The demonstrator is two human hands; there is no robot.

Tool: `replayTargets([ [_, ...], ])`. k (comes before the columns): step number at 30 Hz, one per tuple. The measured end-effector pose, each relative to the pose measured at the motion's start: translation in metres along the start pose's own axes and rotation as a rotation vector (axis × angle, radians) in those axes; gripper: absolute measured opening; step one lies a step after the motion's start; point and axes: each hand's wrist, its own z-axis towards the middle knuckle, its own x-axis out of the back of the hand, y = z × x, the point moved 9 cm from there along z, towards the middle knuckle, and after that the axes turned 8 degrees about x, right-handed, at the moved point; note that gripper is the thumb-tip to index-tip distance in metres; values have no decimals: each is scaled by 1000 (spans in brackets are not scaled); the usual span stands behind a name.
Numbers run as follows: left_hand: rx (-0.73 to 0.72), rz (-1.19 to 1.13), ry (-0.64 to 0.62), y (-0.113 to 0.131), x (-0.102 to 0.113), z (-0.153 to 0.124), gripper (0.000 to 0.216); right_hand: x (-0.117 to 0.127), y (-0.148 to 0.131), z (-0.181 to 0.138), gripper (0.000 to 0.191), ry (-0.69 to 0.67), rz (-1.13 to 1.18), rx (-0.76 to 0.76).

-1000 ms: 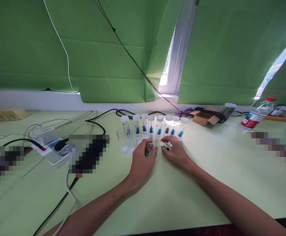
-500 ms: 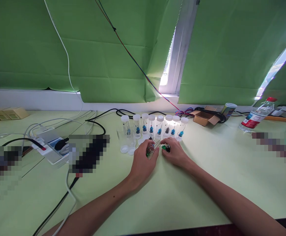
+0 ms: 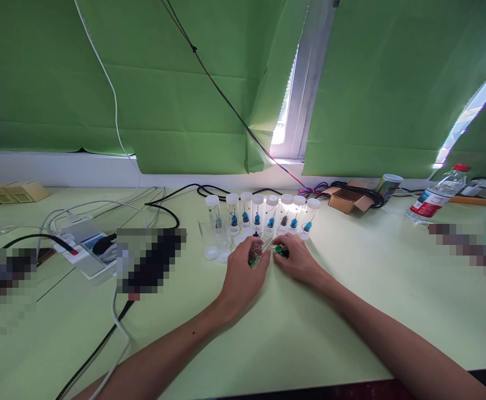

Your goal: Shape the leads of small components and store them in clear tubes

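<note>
My left hand (image 3: 245,272) is closed around a small bundle of thin metal pins with a green part (image 3: 252,260) low down by the thumb. Just right of it, my right hand (image 3: 295,256) pinches a small green-and-black piece (image 3: 282,251) whose thin metal end points toward the left hand. The fingertips of both hands are close together, partly covering these pieces. Behind them stands a row of several clear tubes (image 3: 271,214) with white caps, most with a blue fitting and a thin bent wire inside. Two clear tubes (image 3: 214,244) stand at the left front of the row.
A white power strip (image 3: 87,266) with cables lies at left, a blurred dark object (image 3: 153,261) beside it. At the back right are an open cardboard box (image 3: 347,201), a can (image 3: 388,188) and a plastic bottle (image 3: 437,197). Green blinds (image 3: 193,111) hang behind the table.
The green-and-black piece in my right hand has turned or shifted very slightly. Both hands otherwise keep their place, and the tubes stand as before.
</note>
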Motion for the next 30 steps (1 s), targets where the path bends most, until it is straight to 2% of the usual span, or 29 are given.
replayTargets([
  [11,38,-33,4,-3,2,3,21,-1,1,-1,14,-35,-24,-26],
  [19,46,-51,9,-4,1,4,23,-2,-7,-3,20,-44,12,5],
  [30,65,-98,-12,-10,0,7,27,-5,-12,-3,13,-70,53,70],
])
